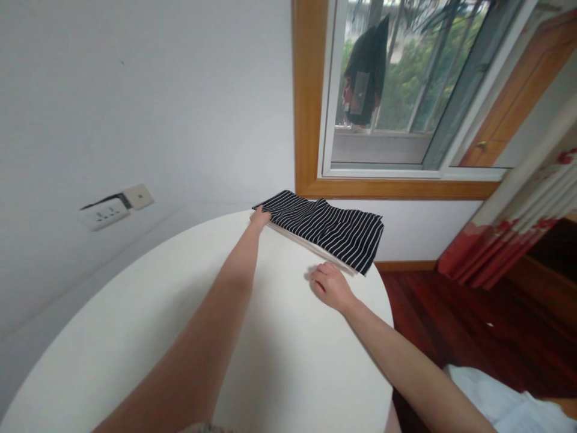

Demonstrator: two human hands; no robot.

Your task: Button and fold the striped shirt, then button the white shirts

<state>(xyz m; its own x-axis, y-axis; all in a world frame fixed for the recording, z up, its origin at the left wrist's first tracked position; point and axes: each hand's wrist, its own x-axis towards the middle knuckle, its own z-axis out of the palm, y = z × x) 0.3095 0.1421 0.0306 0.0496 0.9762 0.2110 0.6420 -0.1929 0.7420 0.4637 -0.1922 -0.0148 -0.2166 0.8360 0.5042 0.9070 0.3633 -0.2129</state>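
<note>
A folded black cloth with thin white stripes (329,231) lies at the far edge of a round white table (148,313), on top of a pale folded layer whose edge shows beneath it. My left hand (260,217) reaches far out and rests on the cloth's left corner; its fingers are hidden behind the hand. My right hand (330,285) lies on the table just before the cloth's near edge, fingers curled under, nothing visible in them.
A grey wall with a socket plate (106,211) runs along the left. A wood-framed window (396,180) is behind the table, a dark garment hanging outside it. A red and white curtain (518,228) and dark red floor (451,319) are at right.
</note>
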